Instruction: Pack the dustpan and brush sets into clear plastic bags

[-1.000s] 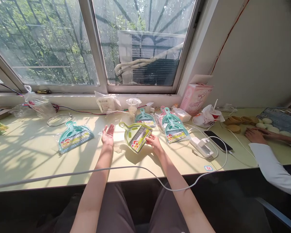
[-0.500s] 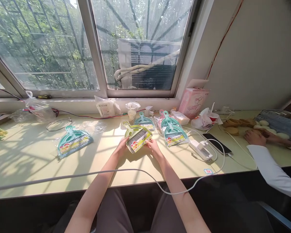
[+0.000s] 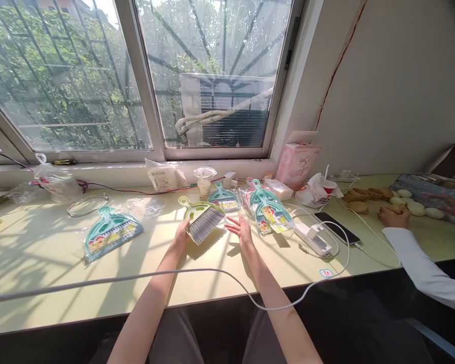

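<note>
My left hand [image 3: 181, 233] grips the left edge of a yellow-green dustpan [image 3: 191, 210] with a grey-bristled brush [image 3: 207, 224] nested in it, held tilted above the table. My right hand [image 3: 242, 231] is just right of the brush, fingers spread, holding nothing. Further right, a printed yellow label card [image 3: 278, 220] appears over a bagged teal dustpan set [image 3: 264, 217]; whether it rests there or is in the air I cannot tell. Another teal set [image 3: 223, 197] lies behind the brush. On the left is a bagged teal dustpan set [image 3: 111, 230].
A white cable [image 3: 136, 277] crosses in front of my forearms. To the right are a power strip [image 3: 313, 238], a phone [image 3: 337, 227] and a wrapped cup [image 3: 318, 189]. A co-worker's hand [image 3: 394, 216] is among round pale objects [image 3: 415, 207]. A plastic cup [image 3: 205, 182] stands by the window.
The label card has left the green dustpan set and is now to the right, over the teal set. My right hand has let go and opened; the brush bristles are now bare.
</note>
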A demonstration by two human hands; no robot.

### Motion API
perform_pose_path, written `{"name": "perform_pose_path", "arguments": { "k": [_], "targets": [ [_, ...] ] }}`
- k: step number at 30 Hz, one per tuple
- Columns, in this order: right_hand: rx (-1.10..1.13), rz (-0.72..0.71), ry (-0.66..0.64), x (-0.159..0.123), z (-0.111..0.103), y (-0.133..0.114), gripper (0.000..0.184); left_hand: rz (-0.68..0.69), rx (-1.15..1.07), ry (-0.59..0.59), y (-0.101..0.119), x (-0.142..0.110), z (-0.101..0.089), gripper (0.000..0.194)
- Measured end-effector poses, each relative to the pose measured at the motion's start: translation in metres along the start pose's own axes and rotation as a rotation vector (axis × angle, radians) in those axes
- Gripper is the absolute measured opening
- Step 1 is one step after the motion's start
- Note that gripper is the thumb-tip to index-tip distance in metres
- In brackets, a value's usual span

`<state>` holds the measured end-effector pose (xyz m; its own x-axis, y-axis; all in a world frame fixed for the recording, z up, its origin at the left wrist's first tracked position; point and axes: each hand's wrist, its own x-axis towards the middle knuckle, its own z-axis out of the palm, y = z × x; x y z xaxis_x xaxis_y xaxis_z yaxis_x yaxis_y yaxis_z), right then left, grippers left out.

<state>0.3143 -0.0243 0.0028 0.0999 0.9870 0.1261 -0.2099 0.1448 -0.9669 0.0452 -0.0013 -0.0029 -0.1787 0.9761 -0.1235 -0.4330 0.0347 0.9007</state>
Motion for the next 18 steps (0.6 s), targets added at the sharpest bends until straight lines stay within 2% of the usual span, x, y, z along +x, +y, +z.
{"name": "perform_pose_path", "arguments": {
  "k": [2, 5, 7, 9, 13, 16, 18],
  "targets": [
    [-0.174, -0.028, 0.045, -0.011, 0.014, -0.001, 0.062, 0.042, 0.055, -0.06, -0.003, -0.005, 0.006, 0.026],
    [-0.495, -0.192, 0.046, -0.026, 0.028, -0.004, 0.041, 0.11, 0.12, -0.191, -0.009, -0.015, 0.018, 0.025],
    [-0.676, -0.253, 0.041, -0.03, 0.034, -0.007, 0.028, 0.131, 0.156, -0.297, -0.014, -0.022, 0.027, 0.026],
    [-0.813, -0.263, 0.056, -0.03, 0.04, -0.012, 0.023, 0.157, 0.179, -0.365, -0.018, -0.028, 0.035, 0.036],
    [-0.981, -0.201, 0.049, -0.02, 0.051, -0.028, 0.012, 0.189, 0.177, -0.375, -0.019, -0.033, 0.042, 0.048],
    [-0.977, -0.153, 0.041, -0.013, 0.057, -0.037, 0.024, 0.15, 0.215, -0.383, -0.014, -0.031, 0.043, 0.053],
    [-0.851, -0.149, 0.035, -0.01, 0.056, -0.041, 0.036, 0.126, 0.235, -0.369, -0.008, -0.026, 0.04, 0.056]
  ]
}}
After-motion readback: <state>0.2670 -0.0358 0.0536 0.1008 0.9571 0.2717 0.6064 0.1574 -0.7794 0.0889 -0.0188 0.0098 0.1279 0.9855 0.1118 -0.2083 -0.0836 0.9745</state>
